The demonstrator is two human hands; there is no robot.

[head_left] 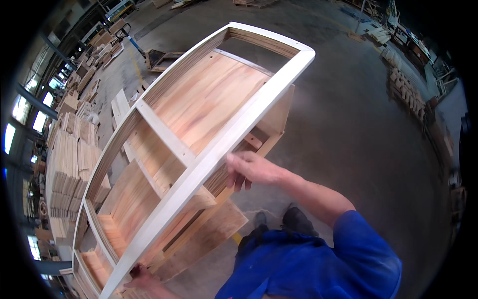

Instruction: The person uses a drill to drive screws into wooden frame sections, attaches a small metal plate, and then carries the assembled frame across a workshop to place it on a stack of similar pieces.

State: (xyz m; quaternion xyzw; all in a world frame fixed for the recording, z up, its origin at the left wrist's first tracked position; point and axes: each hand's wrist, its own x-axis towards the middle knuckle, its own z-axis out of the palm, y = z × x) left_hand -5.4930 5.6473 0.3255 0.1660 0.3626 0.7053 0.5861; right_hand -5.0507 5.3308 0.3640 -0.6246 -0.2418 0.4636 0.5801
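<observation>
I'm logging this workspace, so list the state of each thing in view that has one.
White-edged frame: assembled, crossbars joining its rails.
Right hand: fingers bent, at the near rail.
Left hand: by the same rail, fingers mostly hidden.
Planks: stacked at left.
Pallet truck: handle raised.
Shoes: on the floor.

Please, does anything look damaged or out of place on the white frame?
Nothing stands out: the frame shows no visible break, and its upper crossbar meets both sides. Its lower end runs partly out of view.

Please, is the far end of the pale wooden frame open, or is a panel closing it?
Open: past the edge of the wooden board, the dark floor shows through the far end of the frame.
</observation>
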